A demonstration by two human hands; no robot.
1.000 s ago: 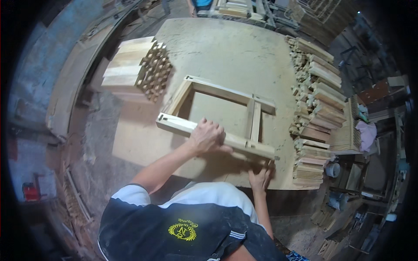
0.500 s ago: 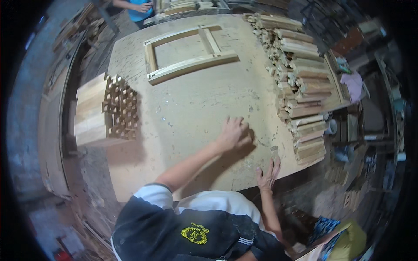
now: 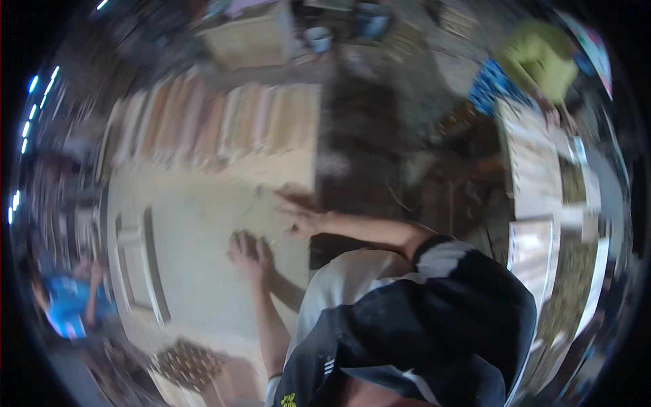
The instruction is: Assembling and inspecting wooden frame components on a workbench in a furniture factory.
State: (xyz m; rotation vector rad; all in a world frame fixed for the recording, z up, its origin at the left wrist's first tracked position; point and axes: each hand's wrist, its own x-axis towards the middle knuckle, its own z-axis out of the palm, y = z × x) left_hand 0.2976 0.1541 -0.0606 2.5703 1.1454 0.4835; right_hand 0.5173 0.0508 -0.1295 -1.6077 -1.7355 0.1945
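My left hand [image 3: 249,256] rests on the pale wooden tabletop [image 3: 196,224], fingers bent downward and somewhat apart, with nothing visible in them. Close by, at the table's edge, my right hand [image 3: 298,214] has its fingers spread over the board and holds nothing. The picture is smeared by motion, so fine finger detail is lost. A rectangular wooden frame [image 3: 155,268] with a crossbar lies on the table, left of both hands.
Wooden strips [image 3: 210,125] lie in a long row at the table's far side. Stacked wood pieces with notched ends [image 3: 186,359] stand at lower left. A person in blue [image 3: 71,305] is at the left. Another, in yellow-green [image 3: 542,61], bends over boards [image 3: 532,156] at upper right.
My view has swung sharply to the right, so the table now appears turned and on the left. Both hands stay at the tabletop, empty. The person in yellow-green shows more fully.
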